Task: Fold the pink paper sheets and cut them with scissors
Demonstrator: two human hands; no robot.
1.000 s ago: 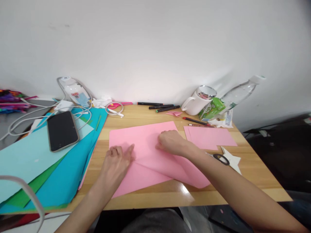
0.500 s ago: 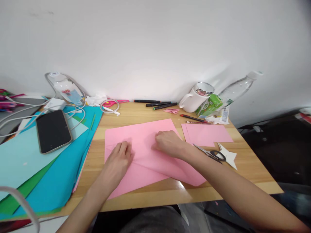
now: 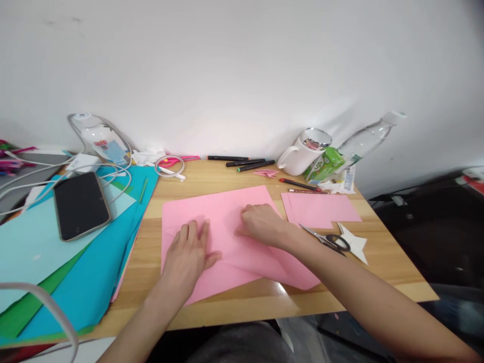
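Note:
A large sheet of pink paper (image 3: pixel 230 285) lies partly folded over in front of me, its lower right side curving up in a loose bend. My left hand (image 3: pixel 189 254) rests on the left part of the sheet, fingers spread and thumb stretched out to the right. On the upper right part, my right hand (image 3: pixel 260 222) is closed, its fingertips curled under and pressed on the folded layer of paper. What lies under its fingers is partly hidden. Right of this hand are scissors (image 3: pixel 328 241) with black handles, touching a white paper star (image 3: pixel 354 244).
Pink paper pieces (image 3: pixel 321 207), a white mug (image 3: pixel 302 154), a green carton (image 3: pixel 325 164) and a leaning clear bottle (image 3: pixel 366 143) stand or lie on the right. Black markers (image 3: pixel 249 164) line the wall. A phone (image 3: pixel 81 205) lies on coloured paper (image 3: pixel 113 257) at left, among white cables.
My left hand has opened out, its thumb and forefinger spreading apart, and shifted slightly right. My right hand stays closed on the paper in nearly the same place.

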